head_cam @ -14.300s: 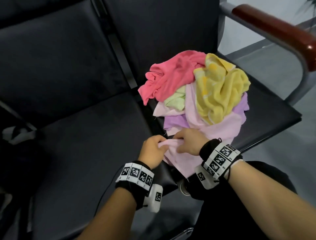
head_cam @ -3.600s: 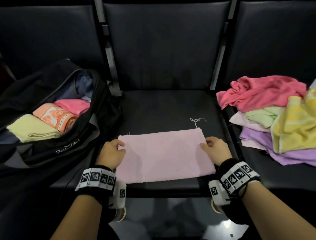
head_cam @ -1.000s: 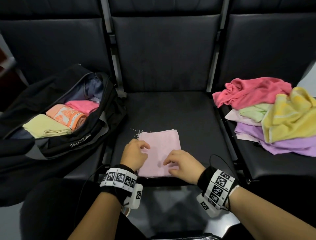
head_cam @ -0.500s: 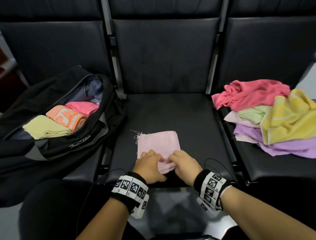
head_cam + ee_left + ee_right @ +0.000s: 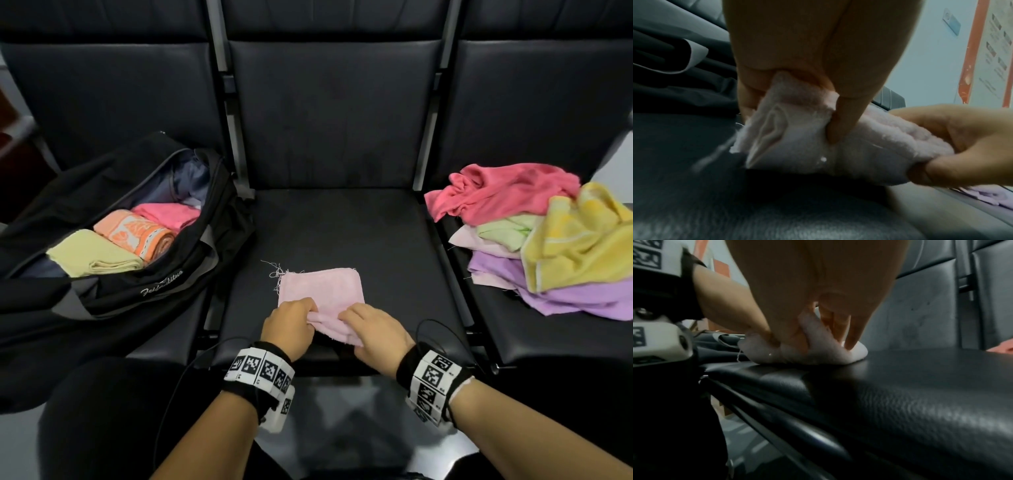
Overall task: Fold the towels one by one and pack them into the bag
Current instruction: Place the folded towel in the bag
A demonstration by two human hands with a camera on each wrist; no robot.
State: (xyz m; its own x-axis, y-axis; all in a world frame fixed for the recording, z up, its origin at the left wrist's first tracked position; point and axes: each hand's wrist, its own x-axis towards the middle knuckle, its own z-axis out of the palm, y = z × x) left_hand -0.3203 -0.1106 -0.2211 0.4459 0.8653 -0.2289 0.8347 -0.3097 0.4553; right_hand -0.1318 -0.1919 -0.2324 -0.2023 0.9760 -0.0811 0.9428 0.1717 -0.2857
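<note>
A pale pink towel [image 5: 329, 291], folded small, lies on the middle seat [image 5: 342, 233] near its front edge. My left hand [image 5: 291, 325] pinches its near edge at the left, and my right hand [image 5: 370, 329] grips the same edge at the right. That edge is lifted and rolled over onto the towel [image 5: 797, 146]. In the left wrist view my fingers [image 5: 840, 120] curl round the pink roll. In the right wrist view my fingers [image 5: 851, 335] dig into the towel [image 5: 813, 353]. An open black bag [image 5: 113, 274] lies on the left seat.
The bag holds a folded yellow-green towel [image 5: 92, 257], an orange patterned one [image 5: 137, 236] and a pink one [image 5: 168, 212]. A loose pile on the right seat has a coral towel [image 5: 496, 188], a yellow one [image 5: 582, 236] and a purple one [image 5: 565, 294]. Loose threads [image 5: 277, 270] hang off the pink towel's far left corner.
The pink towel was pulled from the pile, laid flat, then folded smaller. Over the last second both hands moved to its near edge, lifted it and began rolling it away from me.
</note>
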